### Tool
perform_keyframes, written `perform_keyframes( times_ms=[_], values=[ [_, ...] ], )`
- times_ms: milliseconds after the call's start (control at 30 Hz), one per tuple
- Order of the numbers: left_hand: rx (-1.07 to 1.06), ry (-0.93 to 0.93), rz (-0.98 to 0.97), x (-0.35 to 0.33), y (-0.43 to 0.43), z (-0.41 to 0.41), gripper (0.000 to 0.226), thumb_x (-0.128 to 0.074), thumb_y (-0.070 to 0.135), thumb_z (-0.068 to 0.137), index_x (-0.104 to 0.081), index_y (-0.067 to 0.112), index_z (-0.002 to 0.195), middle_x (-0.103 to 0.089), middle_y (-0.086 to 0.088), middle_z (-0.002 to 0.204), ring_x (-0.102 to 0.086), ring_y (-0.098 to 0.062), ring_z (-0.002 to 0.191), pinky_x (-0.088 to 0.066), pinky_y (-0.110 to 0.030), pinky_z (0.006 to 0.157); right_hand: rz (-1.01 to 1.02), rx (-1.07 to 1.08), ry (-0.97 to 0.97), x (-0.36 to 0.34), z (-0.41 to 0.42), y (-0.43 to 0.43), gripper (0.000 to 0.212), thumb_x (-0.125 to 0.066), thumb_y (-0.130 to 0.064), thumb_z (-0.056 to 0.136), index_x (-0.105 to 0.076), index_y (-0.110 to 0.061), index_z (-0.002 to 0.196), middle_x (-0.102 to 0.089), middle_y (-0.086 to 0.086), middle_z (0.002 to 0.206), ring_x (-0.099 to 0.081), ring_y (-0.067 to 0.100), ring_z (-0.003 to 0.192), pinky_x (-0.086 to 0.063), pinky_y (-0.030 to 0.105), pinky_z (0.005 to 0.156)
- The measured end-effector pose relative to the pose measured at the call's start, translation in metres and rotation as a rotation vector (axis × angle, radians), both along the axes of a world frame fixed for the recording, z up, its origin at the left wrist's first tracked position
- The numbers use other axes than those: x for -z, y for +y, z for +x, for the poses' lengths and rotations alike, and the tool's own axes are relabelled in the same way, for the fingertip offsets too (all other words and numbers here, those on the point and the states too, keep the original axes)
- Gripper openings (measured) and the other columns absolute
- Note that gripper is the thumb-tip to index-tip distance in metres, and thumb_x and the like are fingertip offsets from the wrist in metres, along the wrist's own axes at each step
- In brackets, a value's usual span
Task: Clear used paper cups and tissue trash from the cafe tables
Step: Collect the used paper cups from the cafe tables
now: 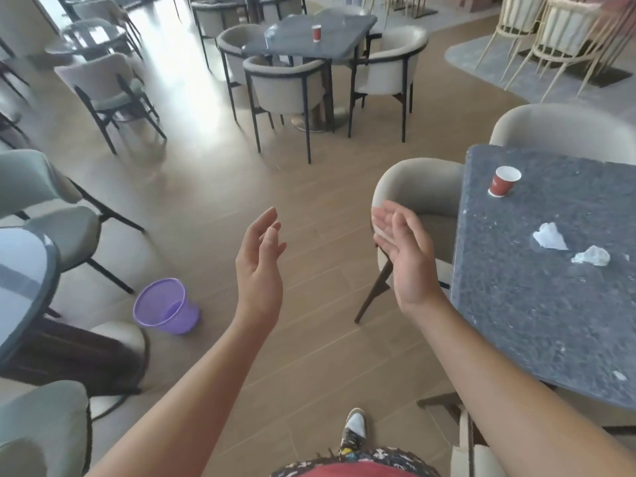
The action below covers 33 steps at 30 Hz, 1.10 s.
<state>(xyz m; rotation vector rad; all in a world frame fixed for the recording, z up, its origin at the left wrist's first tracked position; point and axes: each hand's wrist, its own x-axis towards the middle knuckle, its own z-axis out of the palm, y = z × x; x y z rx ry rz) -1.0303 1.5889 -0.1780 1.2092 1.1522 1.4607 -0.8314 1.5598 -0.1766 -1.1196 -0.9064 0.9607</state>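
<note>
A red paper cup (pixel 503 181) stands upright on the dark stone table (pixel 516 304) at my right. Two crumpled white tissues lie on the same table, one (pixel 550 236) nearer the cup and one (pixel 591 255) further right. Another red paper cup (pixel 316 32) stands on a far grey table (pixel 344 32). A purple mesh wastebasket (pixel 165 306) sits on the floor at the left. My left hand (pixel 260 266) and my right hand (pixel 404 256) hang in the air over the floor, palms facing each other, fingers relaxed, holding nothing.
A beige armchair (pixel 413 187) stands against the near table's left edge, behind my right hand. More chairs ring the far table, and a round table (pixel 20 287) with chairs is at the left. Wooden floor lies between them.
</note>
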Motion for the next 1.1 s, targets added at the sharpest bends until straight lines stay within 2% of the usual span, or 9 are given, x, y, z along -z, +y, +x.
perform_keyframes(
  times_ms=[133, 333, 467, 733, 900, 1000, 1100],
  values=[
    [0.094, -0.001, -0.023, 0.001, 0.047, 0.047, 0.043, -0.047, 0.039, 0.098, -0.063, 0.023, 0.135, -0.066, 0.017, 0.131, -0.058, -0.01, 0.132, -0.05, -0.049, 0.109, -0.004, 0.083, -0.004, -0.001, 0.044, 0.033, 0.056, -0.052, -0.064, 0.089, -0.063, -0.027, 0.131, -0.068, 0.0, 0.134, -0.06, 0.007, 0.131, -0.042, 0.048, 0.119],
    [0.225, 0.034, -0.044, 0.003, 0.106, 0.116, 0.044, -0.046, 0.037, 0.1, -0.062, 0.022, 0.138, -0.063, 0.012, 0.138, -0.058, -0.008, 0.132, -0.05, -0.048, 0.11, -0.016, 0.241, -0.005, -0.001, 0.107, 0.067, 0.05, -0.052, -0.065, 0.086, -0.064, -0.034, 0.125, -0.068, 0.0, 0.133, -0.061, 0.011, 0.131, -0.042, 0.049, 0.119],
    [0.32, 0.057, -0.042, 0.005, 0.145, 0.161, 0.044, -0.045, 0.037, 0.102, -0.06, 0.022, 0.14, -0.062, 0.012, 0.139, -0.057, -0.006, 0.133, -0.05, -0.045, 0.111, -0.03, 0.344, -0.001, 0.004, 0.146, 0.087, 0.051, -0.053, -0.065, 0.085, -0.065, -0.034, 0.124, -0.069, 0.0, 0.133, -0.061, 0.01, 0.13, -0.043, 0.047, 0.118],
    [0.515, 0.053, -0.038, 0.017, 0.241, 0.247, 0.041, -0.045, 0.035, 0.102, -0.062, 0.02, 0.136, -0.067, 0.022, 0.128, -0.059, -0.005, 0.129, -0.05, -0.046, 0.11, -0.056, 0.524, -0.007, 0.02, 0.211, 0.143, 0.057, -0.054, -0.064, 0.086, -0.064, -0.029, 0.13, -0.067, -0.011, 0.136, -0.057, 0.006, 0.134, -0.04, 0.045, 0.12],
    [0.621, 0.027, -0.062, 0.022, 0.302, 0.293, 0.043, -0.046, 0.035, 0.101, -0.062, 0.017, 0.136, -0.066, 0.015, 0.131, -0.058, -0.008, 0.132, -0.048, -0.048, 0.112, -0.104, 0.642, -0.045, 0.028, 0.248, 0.188, 0.067, -0.053, -0.065, 0.09, -0.059, -0.021, 0.141, -0.065, -0.005, 0.142, -0.054, 0.006, 0.137, -0.036, 0.047, 0.122],
    [0.678, 0.024, -0.075, 0.024, 0.334, 0.313, 0.043, -0.046, 0.035, 0.101, -0.062, 0.017, 0.137, -0.066, 0.016, 0.131, -0.057, -0.009, 0.133, -0.048, -0.049, 0.112, -0.097, 0.724, -0.041, 0.028, 0.262, 0.212, 0.057, -0.055, -0.062, 0.09, -0.062, -0.027, 0.134, -0.064, -0.003, 0.141, -0.056, 0.007, 0.136, -0.039, 0.043, 0.121],
    [0.719, 0.032, -0.081, 0.031, 0.359, 0.332, 0.042, -0.046, 0.035, 0.101, -0.063, 0.017, 0.136, -0.067, 0.017, 0.131, -0.057, -0.009, 0.133, -0.046, -0.052, 0.113, -0.087, 0.772, -0.04, 0.029, 0.273, 0.229, 0.036, -0.054, -0.049, 0.098, -0.061, -0.031, 0.128, -0.065, -0.003, 0.139, -0.058, 0.003, 0.132, -0.042, 0.035, 0.117]
  ],
)
